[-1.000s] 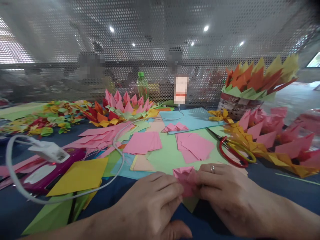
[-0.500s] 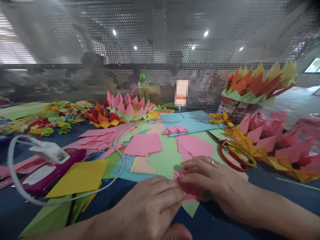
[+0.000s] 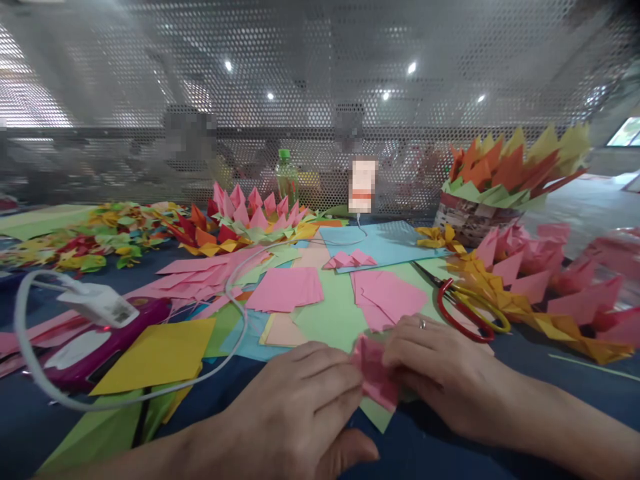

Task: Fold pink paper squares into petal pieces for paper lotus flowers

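Note:
Both my hands meet low in the middle of the view on a small folded pink paper piece (image 3: 375, 373). My left hand (image 3: 295, 407) pinches its left side with curled fingers. My right hand (image 3: 440, 380), a ring on one finger, grips its right side from above. Under the piece a light green sheet (image 3: 330, 313) lies on the dark blue table (image 3: 550, 373). Stacks of pink paper squares (image 3: 385, 293) lie just beyond my hands.
Red-handled scissors (image 3: 465, 307) lie right of the pink squares. A yellow square (image 3: 155, 353), a magenta device (image 3: 95, 340) and a white cable (image 3: 30, 360) are at left. Folded paper flowers (image 3: 240, 220), a basket (image 3: 475, 220) and a perforated screen (image 3: 320, 100) stand behind.
My right hand slid over the pink piece and came back; the piece now stands tilted up between both hands. The view shifted slightly.

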The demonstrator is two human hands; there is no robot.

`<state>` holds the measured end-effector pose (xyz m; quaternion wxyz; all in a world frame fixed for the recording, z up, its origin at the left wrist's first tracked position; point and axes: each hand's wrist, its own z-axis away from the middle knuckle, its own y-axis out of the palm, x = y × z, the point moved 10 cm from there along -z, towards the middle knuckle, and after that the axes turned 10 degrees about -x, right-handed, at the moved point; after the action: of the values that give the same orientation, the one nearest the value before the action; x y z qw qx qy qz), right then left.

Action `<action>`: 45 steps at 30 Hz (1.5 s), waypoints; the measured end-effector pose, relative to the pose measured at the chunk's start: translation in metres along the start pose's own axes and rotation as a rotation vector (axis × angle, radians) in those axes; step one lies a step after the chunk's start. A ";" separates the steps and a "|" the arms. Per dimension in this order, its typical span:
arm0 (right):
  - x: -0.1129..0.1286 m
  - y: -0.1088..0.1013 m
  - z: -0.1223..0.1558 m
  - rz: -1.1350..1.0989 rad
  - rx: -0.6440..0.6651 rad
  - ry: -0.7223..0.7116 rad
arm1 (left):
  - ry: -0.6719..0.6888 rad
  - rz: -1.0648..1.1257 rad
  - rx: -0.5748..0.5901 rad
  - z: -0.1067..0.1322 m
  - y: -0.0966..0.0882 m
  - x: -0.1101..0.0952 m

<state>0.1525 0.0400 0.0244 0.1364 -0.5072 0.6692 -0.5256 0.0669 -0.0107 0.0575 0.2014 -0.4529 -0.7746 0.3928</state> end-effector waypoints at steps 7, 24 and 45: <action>0.015 0.003 0.003 -0.067 -0.060 0.010 | -0.021 0.008 -0.027 0.000 -0.001 0.001; 0.008 0.002 0.000 -0.179 0.017 0.046 | -0.040 0.039 0.102 0.006 0.012 0.005; 0.013 -0.004 -0.004 -0.248 0.038 -0.005 | 0.013 0.057 0.179 0.006 0.015 -0.001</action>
<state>0.1463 0.0317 0.0343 0.0819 -0.5848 0.5909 -0.5497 0.0713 -0.0102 0.0420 0.2347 -0.4574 -0.7219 0.4632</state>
